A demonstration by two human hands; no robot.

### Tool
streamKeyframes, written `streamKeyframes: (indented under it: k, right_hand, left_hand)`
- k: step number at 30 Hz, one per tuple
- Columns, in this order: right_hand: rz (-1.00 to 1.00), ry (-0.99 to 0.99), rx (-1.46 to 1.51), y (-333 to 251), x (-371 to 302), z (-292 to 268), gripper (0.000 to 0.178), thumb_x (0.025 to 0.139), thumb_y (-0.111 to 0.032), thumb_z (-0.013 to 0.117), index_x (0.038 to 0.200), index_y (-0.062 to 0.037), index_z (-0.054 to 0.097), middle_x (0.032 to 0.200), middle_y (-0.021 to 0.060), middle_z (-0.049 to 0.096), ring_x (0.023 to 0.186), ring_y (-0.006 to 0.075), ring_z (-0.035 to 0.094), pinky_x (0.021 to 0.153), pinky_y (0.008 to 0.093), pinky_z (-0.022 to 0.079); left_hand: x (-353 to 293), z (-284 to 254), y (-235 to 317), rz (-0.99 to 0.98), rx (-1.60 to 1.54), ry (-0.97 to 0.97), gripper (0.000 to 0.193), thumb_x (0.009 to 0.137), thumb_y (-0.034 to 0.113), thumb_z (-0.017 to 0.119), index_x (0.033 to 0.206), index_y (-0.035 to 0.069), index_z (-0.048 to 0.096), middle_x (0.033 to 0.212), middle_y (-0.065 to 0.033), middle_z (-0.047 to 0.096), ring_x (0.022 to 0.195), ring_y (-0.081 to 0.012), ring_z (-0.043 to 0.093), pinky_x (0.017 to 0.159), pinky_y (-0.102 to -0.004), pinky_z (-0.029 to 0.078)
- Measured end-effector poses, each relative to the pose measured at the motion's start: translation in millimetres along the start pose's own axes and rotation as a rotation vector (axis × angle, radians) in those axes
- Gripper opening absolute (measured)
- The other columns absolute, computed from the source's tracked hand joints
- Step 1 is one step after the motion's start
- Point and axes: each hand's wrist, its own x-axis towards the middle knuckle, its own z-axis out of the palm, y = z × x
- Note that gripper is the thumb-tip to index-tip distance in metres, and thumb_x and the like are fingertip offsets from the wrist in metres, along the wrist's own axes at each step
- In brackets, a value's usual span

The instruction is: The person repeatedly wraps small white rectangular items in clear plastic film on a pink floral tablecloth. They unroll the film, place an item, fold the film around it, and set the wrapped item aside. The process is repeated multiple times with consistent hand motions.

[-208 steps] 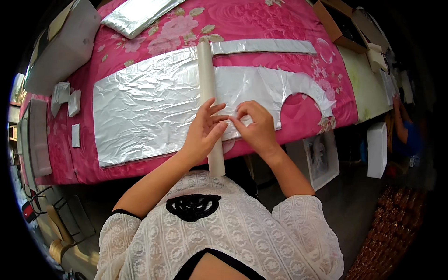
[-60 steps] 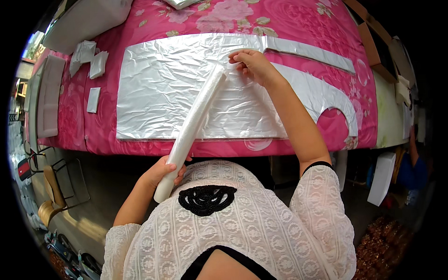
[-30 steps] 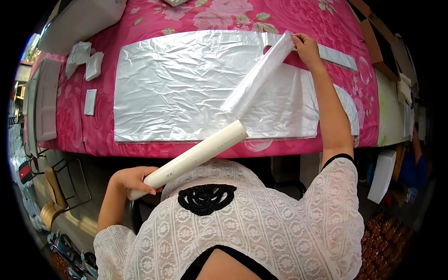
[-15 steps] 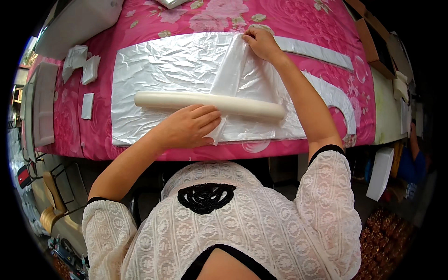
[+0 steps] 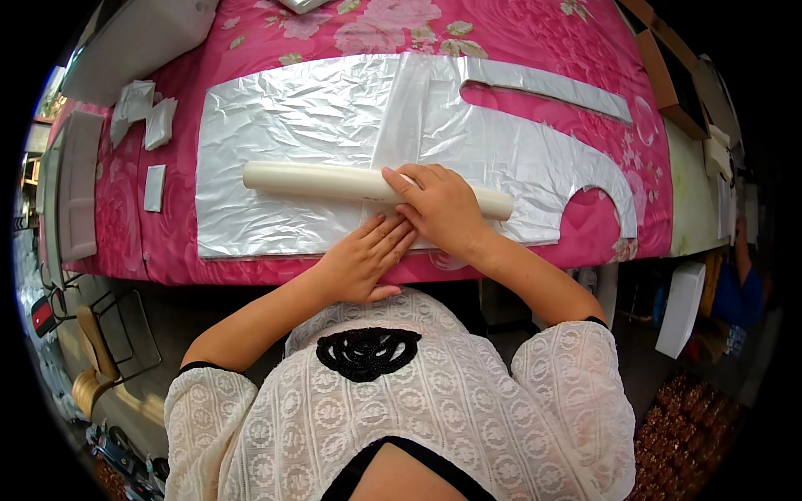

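Note:
A stack of shiny, silvery-white plastic sheets (image 5: 276,108), cut with curved openings at its right end, lies across the table. A pale folded plastic strip (image 5: 399,113) crosses it from the far edge toward the cream tube (image 5: 309,178) lying lengthwise on top. My right hand (image 5: 441,209) lies across the tube right of its middle, fingers bent over it. My left hand (image 5: 368,255) rests at the stack's front edge, fingers stretched out and side by side, their tips beneath the right hand. The strip's near end is hidden by my hands.
A pink flowered cloth (image 5: 384,29) covers the table. Small folded white plastic pieces (image 5: 154,188) lie at the left. A pale box-like object (image 5: 138,50) stands at the far left. Cardboard boxes (image 5: 668,79) are at the far right, and a chair (image 5: 96,342) is at lower left.
My right hand has left the strip's far end and come down onto the tube. The strip now lies flatter and slightly farther left. My left hand has slid right and nearer me.

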Motion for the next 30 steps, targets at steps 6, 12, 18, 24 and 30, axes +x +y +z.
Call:
streamKeyframes:
  k: [6, 12, 18, 24, 30]
  right_hand:
    - [0.31, 0.236, -0.298, 100.8, -20.3, -46.5, 0.05, 0.074, -0.013, 0.068, 0.122, -0.0102, 0.055, 0.108, 0.0092, 0.06, 0.094, 0.028, 0.056, 0.082, 0.0377, 0.046]
    - [0.231, 0.074, -0.022, 68.3, -31.6, -62.9, 0.052, 0.074, -0.008, 0.066, 0.124, -0.0121, 0.055, 0.111, 0.0098, 0.06, 0.098, 0.0289, 0.056, 0.086, 0.0372, 0.044]
    - [-0.049, -0.037, 0.019, 23.0, -13.5, -20.0, 0.051, 0.07, -0.004, 0.067, 0.12, -0.0135, 0.058, 0.112, 0.0056, 0.06, 0.102, 0.0256, 0.055, 0.09, 0.0383, 0.041]
    - [-0.059, 0.101, -0.066, 84.0, 73.1, -4.6, 0.046, 0.075, -0.007, 0.066, 0.12, -0.0144, 0.059, 0.114, 0.0044, 0.061, 0.104, 0.0238, 0.054, 0.092, 0.0376, 0.04]
    - [-0.05, 0.193, -0.144, 86.2, 86.9, -8.9, 0.044, 0.075, -0.003, 0.065, 0.118, -0.0117, 0.059, 0.118, 0.0079, 0.058, 0.113, 0.028, 0.049, 0.099, 0.0376, 0.039]
  left_hand:
    - [2.0, -13.0, -6.1, -0.002, -0.157, 0.047, 0.087, 0.082, 0.056, 0.048, 0.14, -0.005, 0.024, 0.147, -0.0219, 0.023, 0.138, -0.034, 0.019, 0.112, -0.0452, 0.016]
    - [4.3, -14.2, -3.8, -0.068, -0.085, 0.026, 0.086, 0.077, 0.049, 0.058, 0.139, -0.003, 0.028, 0.147, -0.0207, 0.023, 0.138, -0.0333, 0.02, 0.112, -0.0451, 0.016]
    - [3.2, 9.6, 29.5, -0.185, 0.007, 0.084, 0.08, 0.073, 0.041, 0.063, 0.135, -0.002, 0.035, 0.146, -0.0197, 0.027, 0.137, -0.0334, 0.023, 0.112, -0.044, 0.018]
    - [0.0, 10.2, 28.7, -0.159, 0.0, 0.085, 0.074, 0.077, 0.033, 0.064, 0.136, 0.0, 0.035, 0.146, -0.0166, 0.029, 0.137, -0.0296, 0.023, 0.111, -0.0427, 0.019]
    - [-19.1, 6.1, 6.6, 0.015, -0.208, 0.206, 0.069, 0.072, 0.021, 0.07, 0.129, -0.002, 0.041, 0.138, -0.0166, 0.04, 0.129, -0.0305, 0.037, 0.105, -0.0402, 0.034]
